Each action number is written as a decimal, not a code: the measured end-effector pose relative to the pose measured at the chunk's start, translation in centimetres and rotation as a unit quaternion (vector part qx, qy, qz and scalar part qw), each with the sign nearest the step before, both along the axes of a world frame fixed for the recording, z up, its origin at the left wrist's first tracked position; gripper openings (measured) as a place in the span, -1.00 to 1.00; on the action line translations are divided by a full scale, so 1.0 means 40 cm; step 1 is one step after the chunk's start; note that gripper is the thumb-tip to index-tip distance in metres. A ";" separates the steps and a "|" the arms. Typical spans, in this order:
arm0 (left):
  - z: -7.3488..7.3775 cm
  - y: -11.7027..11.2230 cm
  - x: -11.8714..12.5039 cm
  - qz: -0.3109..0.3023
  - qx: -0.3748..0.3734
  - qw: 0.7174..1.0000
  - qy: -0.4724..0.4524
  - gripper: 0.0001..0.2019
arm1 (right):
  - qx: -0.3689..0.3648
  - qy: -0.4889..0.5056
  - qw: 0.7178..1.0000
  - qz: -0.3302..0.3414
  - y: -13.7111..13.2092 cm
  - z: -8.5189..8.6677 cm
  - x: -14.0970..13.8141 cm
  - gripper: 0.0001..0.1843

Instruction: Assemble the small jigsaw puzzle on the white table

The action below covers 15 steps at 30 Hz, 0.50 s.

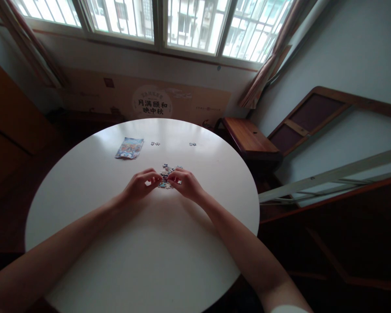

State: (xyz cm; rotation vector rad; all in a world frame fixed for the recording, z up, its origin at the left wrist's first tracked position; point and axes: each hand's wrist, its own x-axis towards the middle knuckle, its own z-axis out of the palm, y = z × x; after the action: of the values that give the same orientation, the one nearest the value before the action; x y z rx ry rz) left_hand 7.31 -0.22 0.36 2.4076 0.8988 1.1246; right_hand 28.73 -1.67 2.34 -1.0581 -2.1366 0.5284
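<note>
A small pile of jigsaw puzzle pieces [168,186] lies near the middle of the round white table [124,256]. Over the pile, my left hand [144,181] is closed in a pinch, thumb against fingertips, on a small puzzle piece. My right hand [186,182] pinches from the other side, its fingertips almost meeting the left ones at a puzzle piece [165,177]. The fingers partly cover what they hold, so its outline is hard to make out. Farther back lie two small groups of puzzle pieces, a left group [155,144] and a right group [192,144].
A colourful printed packet [129,148] lies flat on the table, left of the pile. Beyond the table's far right edge stands a wooden stool [249,135]. Barred windows [195,26] and a wall with a printed banner [182,98] are behind the table.
</note>
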 end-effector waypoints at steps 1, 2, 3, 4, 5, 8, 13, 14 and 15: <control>0.000 0.000 0.000 0.001 0.001 1.000 0.001 -0.89 | -0.001 -0.001 1.000 0.000 0.000 0.000 0.000 -0.94; 0.000 0.000 0.001 0.001 0.003 1.000 0.003 -0.89 | -0.001 -0.002 1.000 -0.001 0.000 0.001 0.000 -0.94; 0.001 0.000 0.001 0.002 0.005 1.000 0.003 -0.89 | 0.000 -0.002 1.000 -0.002 0.000 0.001 0.000 -0.94; 0.002 -0.001 0.002 0.002 0.007 1.000 0.004 -0.89 | 0.000 -0.002 1.000 -0.003 -0.001 0.002 -0.001 -0.94; 0.003 -0.002 0.003 0.003 0.008 1.000 0.004 -0.89 | 0.000 -0.002 1.000 -0.003 -0.001 0.002 -0.001 -0.94; 0.007 -0.004 0.006 0.004 0.009 1.000 0.006 -0.87 | 0.000 -0.003 1.000 -0.005 -0.002 0.002 -0.003 -0.94; 0.006 -0.004 0.004 -0.002 0.006 1.000 0.006 -0.88 | -0.001 -0.007 1.000 -0.004 -0.001 0.000 -0.003 -0.94; 0.004 -0.004 0.003 -0.003 0.004 1.000 0.006 -0.88 | -0.002 -0.008 1.000 -0.002 -0.001 0.000 -0.003 -0.94; 0.003 -0.003 0.003 -0.002 0.001 1.000 0.008 -0.88 | -0.002 -0.010 1.000 -0.001 -0.002 0.001 -0.003 -0.94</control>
State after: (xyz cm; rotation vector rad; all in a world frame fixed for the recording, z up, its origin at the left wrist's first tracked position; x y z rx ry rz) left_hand 7.42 -0.35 0.47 2.4223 0.8983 1.1065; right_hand 28.63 -1.73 2.36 -1.0717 -2.1517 0.5236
